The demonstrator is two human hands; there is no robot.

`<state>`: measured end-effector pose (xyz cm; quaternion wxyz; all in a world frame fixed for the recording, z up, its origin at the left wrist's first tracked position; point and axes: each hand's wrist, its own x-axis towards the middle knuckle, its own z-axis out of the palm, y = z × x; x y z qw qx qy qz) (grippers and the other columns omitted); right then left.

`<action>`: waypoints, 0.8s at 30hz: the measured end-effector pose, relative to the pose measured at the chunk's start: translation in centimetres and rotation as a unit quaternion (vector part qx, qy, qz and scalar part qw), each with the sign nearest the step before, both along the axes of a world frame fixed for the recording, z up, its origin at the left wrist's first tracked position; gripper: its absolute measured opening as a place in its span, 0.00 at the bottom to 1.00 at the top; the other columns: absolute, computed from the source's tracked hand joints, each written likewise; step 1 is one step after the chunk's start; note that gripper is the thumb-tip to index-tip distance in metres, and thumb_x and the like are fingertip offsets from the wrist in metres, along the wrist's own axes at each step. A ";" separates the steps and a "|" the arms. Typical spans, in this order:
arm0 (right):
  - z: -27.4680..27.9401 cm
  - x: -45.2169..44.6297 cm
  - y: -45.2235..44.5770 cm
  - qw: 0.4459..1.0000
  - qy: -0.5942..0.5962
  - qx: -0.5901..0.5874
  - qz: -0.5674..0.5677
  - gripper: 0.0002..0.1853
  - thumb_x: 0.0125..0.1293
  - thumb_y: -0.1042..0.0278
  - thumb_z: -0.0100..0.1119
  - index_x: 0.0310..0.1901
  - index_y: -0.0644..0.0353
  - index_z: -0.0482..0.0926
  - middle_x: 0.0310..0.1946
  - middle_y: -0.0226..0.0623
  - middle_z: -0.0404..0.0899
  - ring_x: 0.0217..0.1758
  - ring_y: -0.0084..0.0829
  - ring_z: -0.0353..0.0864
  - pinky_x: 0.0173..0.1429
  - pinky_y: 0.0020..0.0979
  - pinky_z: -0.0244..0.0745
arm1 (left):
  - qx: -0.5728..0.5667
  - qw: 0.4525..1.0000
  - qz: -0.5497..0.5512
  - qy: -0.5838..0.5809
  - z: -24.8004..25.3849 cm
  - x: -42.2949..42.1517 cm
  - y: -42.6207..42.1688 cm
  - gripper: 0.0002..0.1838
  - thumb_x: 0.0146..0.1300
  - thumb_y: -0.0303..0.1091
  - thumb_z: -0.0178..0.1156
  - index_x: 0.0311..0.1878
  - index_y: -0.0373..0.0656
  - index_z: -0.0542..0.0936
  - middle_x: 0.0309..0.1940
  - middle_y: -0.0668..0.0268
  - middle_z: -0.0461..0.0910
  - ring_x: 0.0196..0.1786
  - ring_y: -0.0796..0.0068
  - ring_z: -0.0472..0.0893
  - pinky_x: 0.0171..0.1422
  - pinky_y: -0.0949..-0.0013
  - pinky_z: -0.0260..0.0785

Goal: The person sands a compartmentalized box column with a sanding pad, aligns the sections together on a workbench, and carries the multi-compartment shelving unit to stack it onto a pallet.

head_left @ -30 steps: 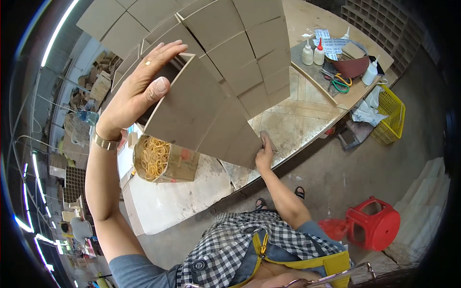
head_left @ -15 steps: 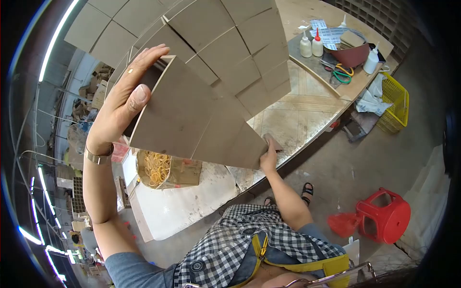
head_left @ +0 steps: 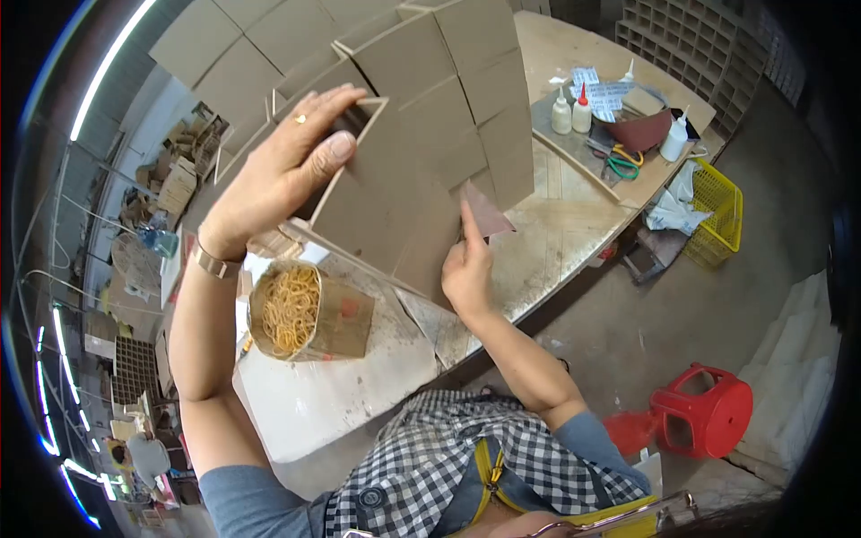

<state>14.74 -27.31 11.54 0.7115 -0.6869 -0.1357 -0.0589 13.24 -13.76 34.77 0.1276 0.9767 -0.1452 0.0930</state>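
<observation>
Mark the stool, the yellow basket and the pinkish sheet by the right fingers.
stool point(head_left: 730, 417): head view, on its seat
yellow basket point(head_left: 715, 247): head view, on its side wall
pinkish sheet point(head_left: 487, 212): head view, on its exposed part

bright tube glare left, strongly curved dark edges

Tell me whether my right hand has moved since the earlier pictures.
Yes. The right hand has shifted left in the view, closer to the carton of yellow bands on the worktable.
</observation>
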 end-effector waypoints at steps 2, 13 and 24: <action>-1.9 0.3 0.6 0.992 -0.082 0.076 -0.055 0.30 0.48 0.84 0.40 0.58 0.73 0.56 0.42 0.56 0.73 0.33 0.41 0.76 0.39 0.32 0.69 | -0.004 1.000 0.008 0.020 0.1 0.0 0.0 0.32 0.60 0.58 0.41 0.60 0.46 0.62 0.61 0.56 0.58 0.67 0.61 0.52 0.67 0.63 0.42; 11.8 4.0 1.0 0.953 -0.289 0.087 -0.002 0.31 0.47 0.85 0.37 0.59 0.72 0.54 0.47 0.60 0.68 0.45 0.49 0.73 0.50 0.38 0.66 | -0.003 1.000 0.012 0.021 0.1 -0.3 -0.3 0.29 0.61 0.55 0.42 0.60 0.47 0.62 0.61 0.57 0.59 0.66 0.55 0.51 0.67 0.61 0.44; -7.1 0.7 0.0 0.990 -0.136 -0.012 -0.046 0.33 0.45 0.86 0.37 0.60 0.65 0.56 0.40 0.59 0.72 0.31 0.44 0.76 0.37 0.34 0.69 | -0.003 1.000 0.006 0.020 0.0 -0.3 0.2 0.30 0.61 0.54 0.42 0.60 0.44 0.61 0.61 0.56 0.59 0.66 0.61 0.52 0.68 0.63 0.41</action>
